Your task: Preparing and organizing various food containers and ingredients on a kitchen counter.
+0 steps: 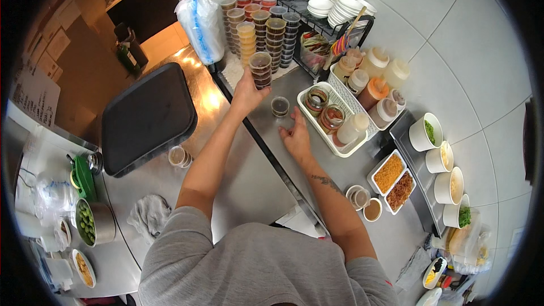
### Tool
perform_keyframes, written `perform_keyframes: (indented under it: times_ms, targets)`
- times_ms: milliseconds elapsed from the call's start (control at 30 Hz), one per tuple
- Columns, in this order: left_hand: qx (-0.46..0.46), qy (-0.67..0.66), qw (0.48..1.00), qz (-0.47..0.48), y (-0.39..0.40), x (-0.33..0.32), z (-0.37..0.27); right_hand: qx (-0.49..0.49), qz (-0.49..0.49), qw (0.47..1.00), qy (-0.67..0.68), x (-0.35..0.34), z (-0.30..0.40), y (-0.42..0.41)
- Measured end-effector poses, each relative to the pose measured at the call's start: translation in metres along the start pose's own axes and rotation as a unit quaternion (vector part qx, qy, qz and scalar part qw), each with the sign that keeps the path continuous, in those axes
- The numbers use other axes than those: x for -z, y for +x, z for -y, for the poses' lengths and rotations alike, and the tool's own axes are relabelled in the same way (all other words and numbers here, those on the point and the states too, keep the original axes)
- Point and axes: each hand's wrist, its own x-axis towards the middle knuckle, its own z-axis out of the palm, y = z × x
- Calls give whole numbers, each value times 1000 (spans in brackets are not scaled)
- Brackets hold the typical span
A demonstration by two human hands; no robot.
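Observation:
My left hand (248,93) grips a short stack of clear sauce cups (260,70) filled with dark sauce, held upright. Right behind it stand taller stacks of lidded sauce cups (275,42) with dark, yellow and red contents. A small cup of dark sauce (280,106) sits apart on the steel counter (263,125). Just beside that cup is my right hand (295,138), fingers spread and nothing in its grasp. Its fingertips are close to a white plastic basket (335,148) holding two glass jars (331,118) and a squeeze bottle (353,127).
Left lies a black tray (148,119), with stacked cups (179,157) and a grey cloth (149,216) nearer me. A wire rack (293,6) bears white dishes. Several squeeze bottles (374,93) fill another basket. Rightward are topping containers (393,180) and white tubs (448,185) along the wall.

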Motion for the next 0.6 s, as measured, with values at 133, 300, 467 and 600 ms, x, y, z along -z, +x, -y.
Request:
perform_keyframes:
  times_ms: [133,300,467,600]
  targets:
    - [8,11,1000,-18,25,-11,31,-4,-13,1000,15,1,2,-5]
    - [37,45,998,-34,43,-35,68,15,-19,1000,0,-2,1,-10]
    - [45,49,994,-83,51,-49,80,1,-9,1000,0,-2,-1,-9]
    - [42,52,995,-80,56,-54,79,14,-5,1000,-12,-1,-1,-7]
